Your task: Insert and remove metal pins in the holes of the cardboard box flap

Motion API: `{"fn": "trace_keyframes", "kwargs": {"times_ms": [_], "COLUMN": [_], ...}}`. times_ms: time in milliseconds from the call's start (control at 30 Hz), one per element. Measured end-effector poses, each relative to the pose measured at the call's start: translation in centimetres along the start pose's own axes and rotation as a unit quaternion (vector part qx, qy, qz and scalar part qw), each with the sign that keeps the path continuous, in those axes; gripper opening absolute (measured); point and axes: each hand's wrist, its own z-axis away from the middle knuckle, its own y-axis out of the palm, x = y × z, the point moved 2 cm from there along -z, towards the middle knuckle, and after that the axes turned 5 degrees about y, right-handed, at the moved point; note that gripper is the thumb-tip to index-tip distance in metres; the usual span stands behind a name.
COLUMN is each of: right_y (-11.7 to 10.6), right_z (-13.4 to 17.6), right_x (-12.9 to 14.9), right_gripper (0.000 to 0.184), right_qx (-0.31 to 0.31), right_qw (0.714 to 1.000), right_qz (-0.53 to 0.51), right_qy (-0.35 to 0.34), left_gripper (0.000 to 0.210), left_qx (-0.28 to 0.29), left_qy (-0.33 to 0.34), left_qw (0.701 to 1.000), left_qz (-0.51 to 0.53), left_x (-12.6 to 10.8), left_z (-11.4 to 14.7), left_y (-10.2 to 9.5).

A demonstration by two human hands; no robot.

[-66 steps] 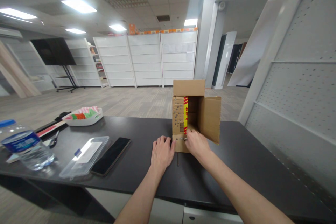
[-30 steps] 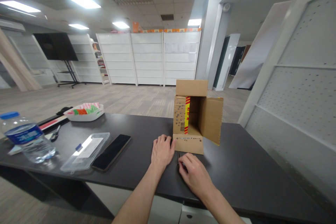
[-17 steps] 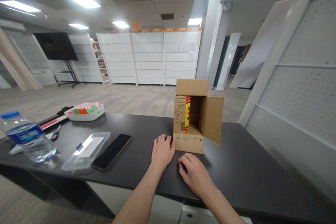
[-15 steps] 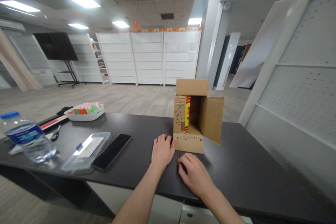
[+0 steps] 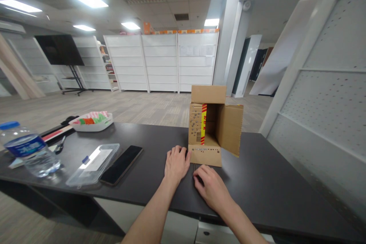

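Observation:
A cardboard box [image 5: 204, 124] stands on the dark table with its opening toward me and its flaps folded out. My left hand [image 5: 176, 163] lies palm down at the box's lower left, fingers stretched forward, the thumb beside the front flap [image 5: 205, 156]. Whether anything lies under that palm is hidden. Just in front of the flap, my right hand [image 5: 211, 187] rests on its side with fingers curled and thumb and forefinger together. A thin dark cord [image 5: 195, 167] runs from near the flap to these fingertips, which seem to pinch it.
To the left lie a black phone [image 5: 121, 164] and a clear plastic case [image 5: 93, 164]. A water bottle [image 5: 28, 150] stands at the far left, near a pen [image 5: 60, 145]. Behind them is a white basket [image 5: 94, 126] with colourful packets. A perforated panel [image 5: 334, 114] rises along the right.

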Motion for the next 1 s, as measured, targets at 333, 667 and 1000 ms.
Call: {"fn": "trace_keyframes", "kwargs": {"times_ms": [333,667,1000], "right_y": [-0.2,-0.9,-1.7], "right_z": [0.1,-2.6,-5.7], "right_x": [0.1,-2.9,-5.0], "right_gripper": [0.013,0.016,0.017], "right_qx": [-0.021,-0.1,-0.099], "right_qw": [1.0,0.973,0.967], "right_qz": [-0.014,-0.156,-0.083], "right_qy": [-0.003,0.141,0.22], "left_gripper": [0.038,0.04,0.041], "left_qx": [0.0,-0.005,0.004], "left_qy": [-0.004,0.001,-0.005], "left_qw": [1.0,1.0,1.0], "left_qz": [-0.002,0.003,0.004], "left_x": [0.0,0.0,-0.1], "left_z": [0.0,0.0,-0.1], "left_y": [0.1,0.0,-0.1]}}
